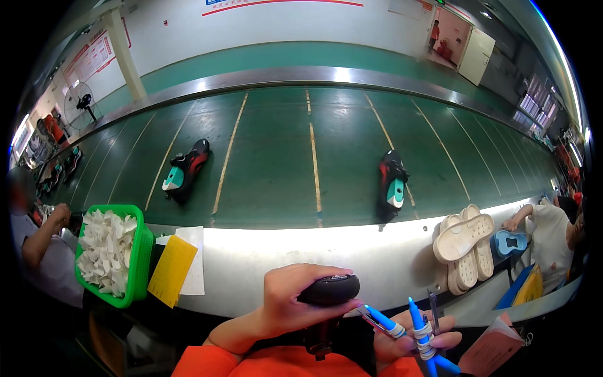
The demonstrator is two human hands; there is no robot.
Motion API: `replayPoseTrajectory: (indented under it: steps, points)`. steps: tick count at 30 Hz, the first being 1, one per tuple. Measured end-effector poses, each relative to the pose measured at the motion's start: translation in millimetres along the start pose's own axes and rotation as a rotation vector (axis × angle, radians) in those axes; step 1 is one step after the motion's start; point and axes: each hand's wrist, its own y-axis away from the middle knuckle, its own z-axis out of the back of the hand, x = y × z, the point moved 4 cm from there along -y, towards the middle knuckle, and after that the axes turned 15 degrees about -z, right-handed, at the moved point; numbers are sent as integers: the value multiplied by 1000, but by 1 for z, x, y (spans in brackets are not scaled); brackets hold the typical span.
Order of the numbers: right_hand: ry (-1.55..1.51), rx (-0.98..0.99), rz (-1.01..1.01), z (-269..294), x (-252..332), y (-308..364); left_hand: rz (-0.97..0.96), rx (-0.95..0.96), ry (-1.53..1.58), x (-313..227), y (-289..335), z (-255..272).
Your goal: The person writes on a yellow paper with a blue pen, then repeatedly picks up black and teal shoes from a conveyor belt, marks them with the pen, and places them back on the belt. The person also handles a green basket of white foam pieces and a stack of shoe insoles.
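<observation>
Close to my body, my left hand point(287, 291) is wrapped round a black shoe point(329, 290), thumb over its top. The shoe is seen end-on, with a dark reddish part below its rounded end. My right hand point(402, 344), just right of the shoe, grips blue pens point(419, 322) with pale bands wound round them. A thin metal-tipped tool point(372, 319) and a clear slim stick point(433, 308) also stick out of that hand; their exact kind cannot be made out. The pens' light blue tips point up, one near the shoe's edge.
A green belt ahead carries two black-red shoes with teal inserts, one left point(186, 168), one right point(393, 182). A green basket point(139, 279) of white pieces and a yellow card point(171, 270) lie left. Cream soles point(463, 242) stack at right. Other people sit on both sides.
</observation>
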Motion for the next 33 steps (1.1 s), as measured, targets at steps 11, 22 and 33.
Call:
replayPoseTrajectory:
  steps: [11,22,33]
  points:
    - [-722,-551,-366,-49,25,1,-16,14,1,9,6,0]
    - [801,-865,1712,-94,46,-58,-39,-4,-9,12,5,1]
    - [918,-1179,1540,-98,43,-51,-23,9,-8,11,6,3]
